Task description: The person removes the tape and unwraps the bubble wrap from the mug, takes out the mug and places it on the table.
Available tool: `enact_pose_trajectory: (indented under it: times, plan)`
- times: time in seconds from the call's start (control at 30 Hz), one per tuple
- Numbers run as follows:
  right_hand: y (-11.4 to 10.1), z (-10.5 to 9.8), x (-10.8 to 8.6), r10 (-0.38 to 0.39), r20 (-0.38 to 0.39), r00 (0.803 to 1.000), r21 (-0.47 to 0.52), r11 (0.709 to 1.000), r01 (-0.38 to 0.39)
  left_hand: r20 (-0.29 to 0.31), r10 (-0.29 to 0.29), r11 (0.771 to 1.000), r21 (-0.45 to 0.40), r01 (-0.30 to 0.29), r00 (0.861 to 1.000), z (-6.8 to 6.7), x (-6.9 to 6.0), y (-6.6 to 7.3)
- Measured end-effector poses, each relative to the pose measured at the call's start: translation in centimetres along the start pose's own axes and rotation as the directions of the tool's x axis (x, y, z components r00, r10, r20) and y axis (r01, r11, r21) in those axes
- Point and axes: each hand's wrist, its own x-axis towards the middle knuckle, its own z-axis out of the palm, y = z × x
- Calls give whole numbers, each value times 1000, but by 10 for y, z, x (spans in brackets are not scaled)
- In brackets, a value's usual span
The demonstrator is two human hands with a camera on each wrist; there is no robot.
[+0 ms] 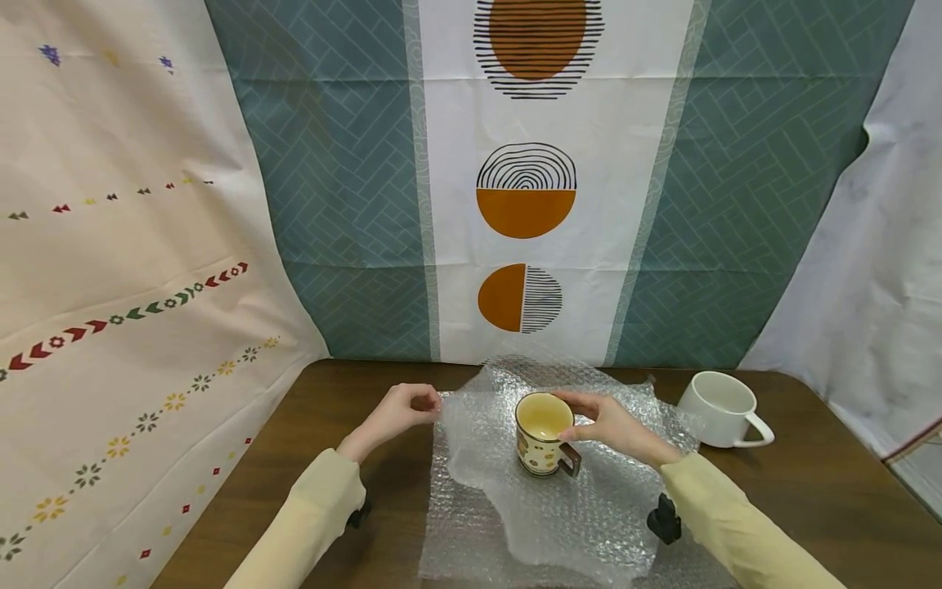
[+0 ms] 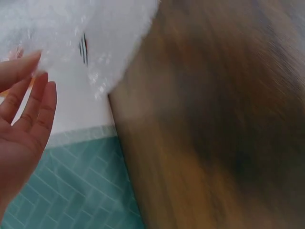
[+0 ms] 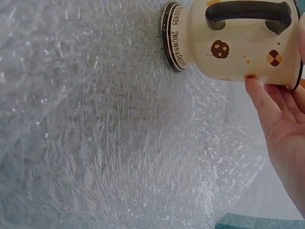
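A cream mug [image 1: 540, 448] with a brown handle, dark rim and small brown and orange prints stands upright on a sheet of bubble wrap [image 1: 581, 507]. My right hand [image 1: 611, 425] grips the mug near its rim, with the thumb on the near side and the fingers behind. In the right wrist view, fingertips touch the printed side of the mug [image 3: 243, 47]. At the wrap's left edge, my left hand [image 1: 406, 409] pinches the film between thumb and fingers. The left wrist view shows that hand [image 2: 26, 109] beside the bubble wrap [image 2: 109, 38].
A plain white mug [image 1: 717, 413] stands at the right, close to the wrap's right edge, its handle pointing right. The dark wooden table [image 1: 353, 376] lies beneath everything. Patterned cloths [image 1: 346, 180] hang behind the table and along its sides.
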Motion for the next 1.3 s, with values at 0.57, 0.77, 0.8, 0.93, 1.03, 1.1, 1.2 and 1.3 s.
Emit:
enact_pose_trajectory:
  times: [0.57,0.77,0.8,0.93,1.03,1.1,1.2,1.3]
  plan:
    - [0,-2,-1,7,0,1000,0,1000,-7,205,-59,996,84,43,977,-14,-25,-15]
    - [1,-2,0,12,-2,1000,-5,1000,-12,234,-112,991,96,92,966,-14,-26,-13]
    - [1,-2,0,11,-2,1000,-7,1000,-11,236,-122,991,91,103,964,-14,-26,-12]
    - [3,-2,0,4,1,1000,-10,1000,-4,249,-142,988,92,123,958,-13,-28,-11]
    - [2,-2,1,7,1,1000,-13,1000,-7,267,-160,987,73,145,950,-11,-30,-12]
    - [2,-2,1,8,0,1000,-13,1000,-8,272,-166,986,75,151,948,-9,-32,-14]
    - [2,-3,1,10,0,1000,-12,1000,-10,272,-148,988,73,133,951,-8,-34,-18]
    - [3,-3,1,13,2,1000,-11,1000,-13,277,-130,990,79,113,952,-6,-34,-23]
